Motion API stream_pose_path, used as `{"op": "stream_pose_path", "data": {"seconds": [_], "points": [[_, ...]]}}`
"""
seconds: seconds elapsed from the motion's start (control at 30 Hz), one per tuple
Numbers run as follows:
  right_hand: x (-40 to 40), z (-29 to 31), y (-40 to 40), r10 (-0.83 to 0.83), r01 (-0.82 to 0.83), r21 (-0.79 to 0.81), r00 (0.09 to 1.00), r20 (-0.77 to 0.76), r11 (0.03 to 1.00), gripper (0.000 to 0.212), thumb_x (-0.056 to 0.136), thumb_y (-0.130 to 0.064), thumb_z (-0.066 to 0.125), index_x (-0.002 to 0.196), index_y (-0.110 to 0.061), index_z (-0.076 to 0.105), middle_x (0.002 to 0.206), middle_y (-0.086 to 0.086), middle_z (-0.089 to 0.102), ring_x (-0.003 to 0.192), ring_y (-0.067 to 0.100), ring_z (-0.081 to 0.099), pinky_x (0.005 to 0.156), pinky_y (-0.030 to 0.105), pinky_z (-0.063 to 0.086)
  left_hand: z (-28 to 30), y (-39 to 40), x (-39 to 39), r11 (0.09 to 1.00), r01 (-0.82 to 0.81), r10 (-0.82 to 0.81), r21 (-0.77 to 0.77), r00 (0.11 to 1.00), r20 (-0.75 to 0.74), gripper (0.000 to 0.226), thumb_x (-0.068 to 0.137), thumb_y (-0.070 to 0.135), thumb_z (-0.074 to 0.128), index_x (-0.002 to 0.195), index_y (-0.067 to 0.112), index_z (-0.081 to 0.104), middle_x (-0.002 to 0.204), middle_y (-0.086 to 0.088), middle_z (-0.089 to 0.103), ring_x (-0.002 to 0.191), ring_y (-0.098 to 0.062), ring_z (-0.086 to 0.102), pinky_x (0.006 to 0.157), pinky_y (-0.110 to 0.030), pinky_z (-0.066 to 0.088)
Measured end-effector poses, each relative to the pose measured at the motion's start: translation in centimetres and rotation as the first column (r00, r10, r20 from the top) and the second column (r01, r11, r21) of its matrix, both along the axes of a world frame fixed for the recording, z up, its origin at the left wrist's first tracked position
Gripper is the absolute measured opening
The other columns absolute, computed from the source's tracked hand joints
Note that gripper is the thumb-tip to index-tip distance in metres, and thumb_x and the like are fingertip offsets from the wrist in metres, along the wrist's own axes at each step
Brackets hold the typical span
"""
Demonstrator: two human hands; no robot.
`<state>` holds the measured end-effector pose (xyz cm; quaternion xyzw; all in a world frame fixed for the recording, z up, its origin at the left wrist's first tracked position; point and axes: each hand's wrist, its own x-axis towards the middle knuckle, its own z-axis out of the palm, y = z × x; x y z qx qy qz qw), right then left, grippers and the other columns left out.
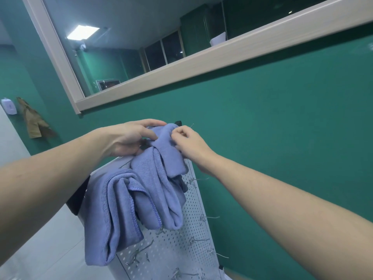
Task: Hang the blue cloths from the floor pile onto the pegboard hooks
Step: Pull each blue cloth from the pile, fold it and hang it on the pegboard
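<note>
A blue cloth (pixel 159 178) hangs bunched at the top of the white pegboard (pixel 181 245). My left hand (pixel 129 138) grips its upper folds from the left, thumb over the top. My right hand (pixel 187 144) pinches the same cloth's top edge from the right. A second blue cloth (pixel 109 215) hangs in folds lower left on the board. Several bare metal hooks (pixel 203 218) stick out of the board below and to the right. The hook under the held cloth is hidden. The floor pile is out of view.
A green wall (pixel 282 128) stands right behind the pegboard, with a pale-framed window (pixel 201 63) above. An olive garment (pixel 34 122) and a white dispenser (pixel 9 106) hang on the wall at far left. Pale floor shows lower left.
</note>
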<state>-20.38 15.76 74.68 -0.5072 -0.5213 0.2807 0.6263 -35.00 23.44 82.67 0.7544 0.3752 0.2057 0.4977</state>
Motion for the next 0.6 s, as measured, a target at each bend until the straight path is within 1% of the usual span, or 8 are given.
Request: {"op": "stream_pose_path", "data": {"seconds": [0.07,0.13,0.17,0.27,0.37,0.43,0.53,0.6], "points": [[-0.2,-0.9,-0.1,0.035,-0.041,-0.041,0.990,-0.134,0.998,0.030,0.086,-0.043,0.062,0.105,-0.024,0.048,0.101,-0.008,0.061,0.091,0.013,0.061,0.085,0.039,0.054,-0.4,-0.1,0.5,0.994,-0.026,0.029,0.103,0.999,-0.031,0.049,0.092,-0.012,0.050,0.119,0.026,0.064,0.095,-0.011,0.058,0.065,-0.017,0.053,0.056,-0.028,0.052],[-0.6,-1.8,-0.4,-0.014,0.011,-0.051,0.998,-0.069,0.999,0.053,0.081,-0.049,0.075,0.116,-0.024,0.044,0.108,-0.011,0.059,0.102,0.006,0.062,0.093,0.034,0.054,-0.9,0.0,1.0,0.989,-0.027,0.031,0.148,0.999,-0.022,0.048,0.091,-0.013,0.056,0.117,0.027,0.063,0.100,-0.013,0.062,0.070,-0.021,0.063,0.068,-0.032,0.058],[-0.8,-2.0,-0.6,-0.034,0.032,-0.057,0.999,-0.041,0.998,0.055,0.081,-0.049,0.078,0.115,-0.022,0.045,0.109,-0.011,0.061,0.104,0.006,0.063,0.093,0.031,0.053,-1.1,-0.1,1.1,0.987,-0.023,0.027,0.157,0.999,-0.024,0.049,0.091,-0.013,0.056,0.119,0.027,0.063,0.105,-0.014,0.064,0.077,-0.024,0.066,0.075,-0.036,0.059],[-0.6,-1.7,-0.4,0.022,-0.024,-0.100,0.999,-0.030,0.995,0.032,0.081,-0.044,0.080,0.095,-0.021,0.062,0.106,0.001,0.073,0.100,0.016,0.070,0.092,0.038,0.057,-1.1,-0.1,1.3,0.991,-0.009,0.017,0.130,0.998,-0.062,0.054,0.092,-0.014,0.051,0.128,0.026,0.060,0.119,-0.016,0.065,0.094,-0.029,0.067,0.094,-0.045,0.056],[1.0,-1.6,-0.3,0.118,-0.126,-0.135,0.991,-0.062,0.983,0.022,0.084,-0.026,0.078,0.098,-0.011,0.072,0.105,0.007,0.076,0.089,0.016,0.070,0.090,0.041,0.057,-0.5,-0.1,1.1,0.999,0.033,-0.030,0.031,0.995,-0.094,0.059,0.091,-0.014,0.048,0.131,0.027,0.058,0.128,-0.015,0.063,0.111,-0.033,0.067,0.096,-0.044,0.054],[1.9,-2.0,-0.3,0.067,-0.057,-0.145,0.996,0.063,0.988,0.019,0.085,-0.015,0.072,0.103,-0.008,0.070,0.108,0.012,0.074,0.085,0.016,0.065,0.086,0.039,0.057,-0.4,0.1,1.0,0.997,0.068,-0.062,0.032,0.984,-0.165,0.057,0.091,-0.010,0.056,0.129,0.031,0.059,0.128,-0.015,0.064,0.114,-0.034,0.067,0.097,-0.044,0.054],[1.4,-2.7,0.3,-0.095,0.124,-0.070,0.942,0.322,0.990,0.024,0.083,-0.015,0.069,0.105,-0.013,0.060,0.099,0.012,0.067,0.080,0.021,0.055,0.076,0.037,0.051,-1.0,0.7,1.2,0.993,0.062,-0.038,0.101,0.974,-0.221,0.057,0.087,-0.004,0.068,0.127,0.036,0.060,0.129,-0.013,0.062,0.107,-0.033,0.070,0.097,-0.049,0.054],[0.3,-3.2,0.7,-0.072,0.098,-0.048,0.917,0.391,0.994,0.028,0.083,-0.016,0.067,0.106,-0.016,0.052,0.094,0.009,0.063,0.077,0.023,0.053,0.069,0.036,0.047,-0.9,1.0,1.3,0.979,0.068,-0.009,0.193,0.956,-0.292,0.062,0.085,0.001,0.073,0.129,0.040,0.057,0.130,-0.010,0.060,0.105,-0.031,0.071,0.094,-0.050,0.056]]}}
